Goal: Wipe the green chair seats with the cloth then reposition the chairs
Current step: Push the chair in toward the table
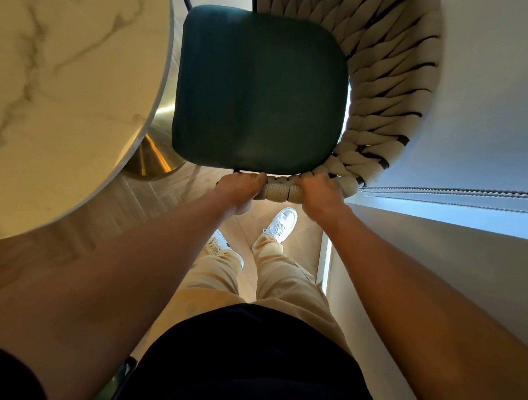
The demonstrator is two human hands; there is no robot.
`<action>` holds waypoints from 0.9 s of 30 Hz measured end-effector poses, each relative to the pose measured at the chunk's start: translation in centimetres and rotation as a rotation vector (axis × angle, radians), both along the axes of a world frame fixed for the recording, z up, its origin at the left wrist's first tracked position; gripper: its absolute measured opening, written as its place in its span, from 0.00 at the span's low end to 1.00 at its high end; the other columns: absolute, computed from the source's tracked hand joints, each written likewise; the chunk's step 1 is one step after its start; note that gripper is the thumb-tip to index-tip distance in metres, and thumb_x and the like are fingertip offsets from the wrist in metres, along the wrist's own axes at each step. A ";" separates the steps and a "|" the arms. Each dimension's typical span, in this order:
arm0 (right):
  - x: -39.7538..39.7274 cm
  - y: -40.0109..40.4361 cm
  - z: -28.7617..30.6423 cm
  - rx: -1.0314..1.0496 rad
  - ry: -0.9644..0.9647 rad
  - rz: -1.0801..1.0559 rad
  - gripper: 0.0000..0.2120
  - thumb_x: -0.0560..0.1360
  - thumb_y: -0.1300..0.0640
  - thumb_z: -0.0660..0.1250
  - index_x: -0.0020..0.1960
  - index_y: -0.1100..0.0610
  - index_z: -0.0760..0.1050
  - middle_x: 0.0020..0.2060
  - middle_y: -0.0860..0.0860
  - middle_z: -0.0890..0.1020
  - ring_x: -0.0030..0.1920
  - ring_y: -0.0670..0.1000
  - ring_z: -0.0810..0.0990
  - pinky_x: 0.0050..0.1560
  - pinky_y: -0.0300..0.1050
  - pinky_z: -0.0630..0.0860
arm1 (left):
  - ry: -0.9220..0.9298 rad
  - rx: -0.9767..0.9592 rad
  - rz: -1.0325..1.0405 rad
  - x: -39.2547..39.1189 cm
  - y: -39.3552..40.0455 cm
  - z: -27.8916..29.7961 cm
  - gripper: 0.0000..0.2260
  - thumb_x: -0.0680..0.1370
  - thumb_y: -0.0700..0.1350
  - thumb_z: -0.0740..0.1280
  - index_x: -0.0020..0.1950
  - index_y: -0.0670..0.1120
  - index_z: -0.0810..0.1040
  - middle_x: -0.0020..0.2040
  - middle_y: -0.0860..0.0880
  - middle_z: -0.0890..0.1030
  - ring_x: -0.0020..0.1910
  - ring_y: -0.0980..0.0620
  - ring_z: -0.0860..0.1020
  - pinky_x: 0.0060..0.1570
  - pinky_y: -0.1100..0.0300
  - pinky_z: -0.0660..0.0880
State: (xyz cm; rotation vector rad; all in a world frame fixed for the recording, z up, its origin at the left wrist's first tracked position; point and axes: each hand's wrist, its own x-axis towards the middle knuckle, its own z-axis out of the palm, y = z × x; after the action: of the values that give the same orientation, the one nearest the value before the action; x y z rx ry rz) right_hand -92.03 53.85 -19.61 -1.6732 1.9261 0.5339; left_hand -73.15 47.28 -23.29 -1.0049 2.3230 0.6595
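A chair with a dark green seat (260, 90) and a curved back of beige woven rope (392, 84) stands directly below me. My left hand (242, 188) and my right hand (320, 191) are both closed over the near end of the woven chair back (279, 191), side by side, a short gap between them. No cloth shows in either hand or anywhere in view.
A round marble table (67, 100) on a gold pedestal base (155, 158) sits close to the chair's left side. A pale wall (488, 88) and window ledge run along the right. My legs and white shoes (281, 223) stand on wooden floor behind the chair.
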 end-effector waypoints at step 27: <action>3.8 -3.0 5.3 0.049 -0.277 0.359 0.32 0.77 0.36 0.65 0.76 0.48 0.63 0.68 0.50 0.77 0.65 0.56 0.77 0.68 0.57 0.71 | 0.111 -0.025 0.552 7.6 5.0 4.7 0.34 0.79 0.61 0.67 0.80 0.51 0.59 0.79 0.51 0.65 0.76 0.47 0.67 0.71 0.49 0.71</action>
State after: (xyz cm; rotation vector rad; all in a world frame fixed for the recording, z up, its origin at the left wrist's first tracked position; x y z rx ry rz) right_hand -88.24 50.89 -14.33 -1.9580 1.4164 0.4480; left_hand -65.60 52.30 -18.62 -1.6835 2.1477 0.9122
